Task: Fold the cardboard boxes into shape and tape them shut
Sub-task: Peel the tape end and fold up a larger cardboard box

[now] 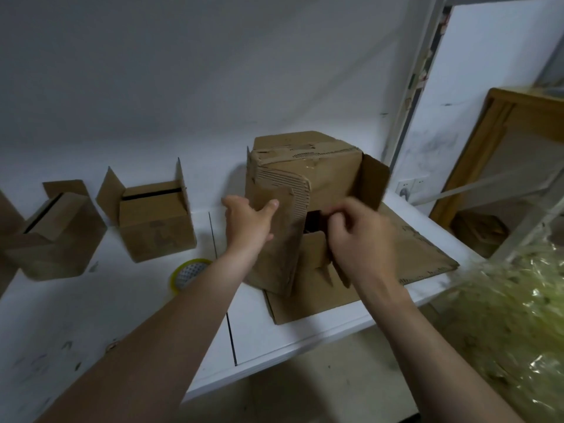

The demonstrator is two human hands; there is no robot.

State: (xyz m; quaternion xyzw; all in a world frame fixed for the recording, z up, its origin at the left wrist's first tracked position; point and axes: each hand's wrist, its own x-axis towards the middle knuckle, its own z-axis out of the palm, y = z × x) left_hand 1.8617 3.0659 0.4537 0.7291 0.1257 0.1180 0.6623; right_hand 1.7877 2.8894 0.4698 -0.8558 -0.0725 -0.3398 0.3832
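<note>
Left hand (248, 221) grips the side flap (280, 239) of the box (329, 178), thumb across the flap's face and fingers behind it. My right hand (357, 236) has its fingers curled at the dark opening and pinches the upper edge of the bottom flap (314, 248), as best I can tell through the blur. The box lies on its side on a flat sheet (421, 248) of cardboard at the right end of the table (274, 340), with its open end towards me and old tape on its top. I judge this to be the folding step: the flaps at this end are half closed and a gap shows between them. The next move calls for pressing the bottom flap in first, swinging the side flap and the right flap (374, 181) over it so the edges meet, then holding the seam flat with one hand while the other reaches for the tape (189, 274), which lies just left of my forearm. By my count there are three boxes plainly in view, this one and two (158, 221) (55, 239) standing flaps-up to the left, with perhaps a fourth cut off at the left edge. There is one roll of tape and one flat sheet.
</note>
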